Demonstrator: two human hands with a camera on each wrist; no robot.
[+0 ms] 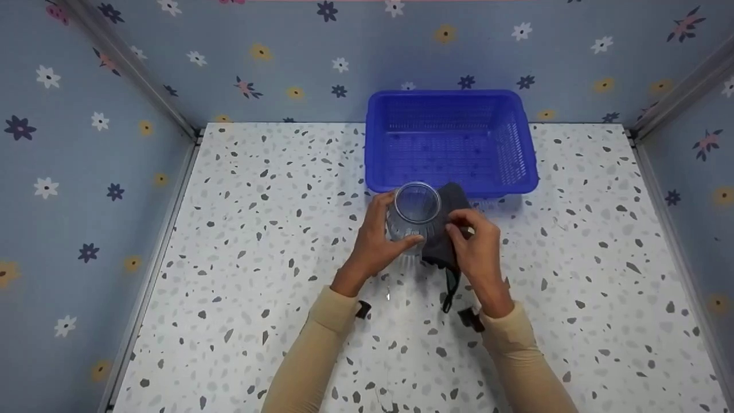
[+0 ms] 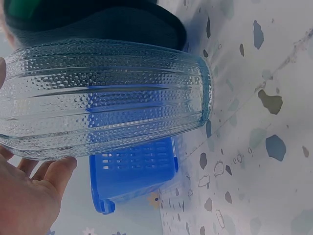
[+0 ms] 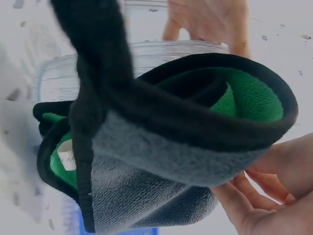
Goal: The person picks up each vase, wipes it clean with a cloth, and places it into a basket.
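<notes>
My left hand (image 1: 377,240) grips a clear ribbed glass vase (image 2: 112,98) around its upper part. The vase's round open rim (image 1: 418,221) faces up toward the head camera. In the left wrist view its dotted side narrows toward the base. At the vase's right side, my right hand (image 1: 479,244) pinches a folded grey microfibre cloth (image 1: 440,245). The cloth has a green inner face and black edging, clear in the right wrist view, where a black loop and a small white tag (image 3: 66,155) show. Cloth and vase lie close together; actual contact is hard to tell.
A blue perforated plastic basket (image 1: 374,143) stands just beyond the hands, against the flowered back wall (image 1: 390,40). The speckled white tabletop (image 1: 252,241) spreads out on both sides. Flowered panels close off left and right.
</notes>
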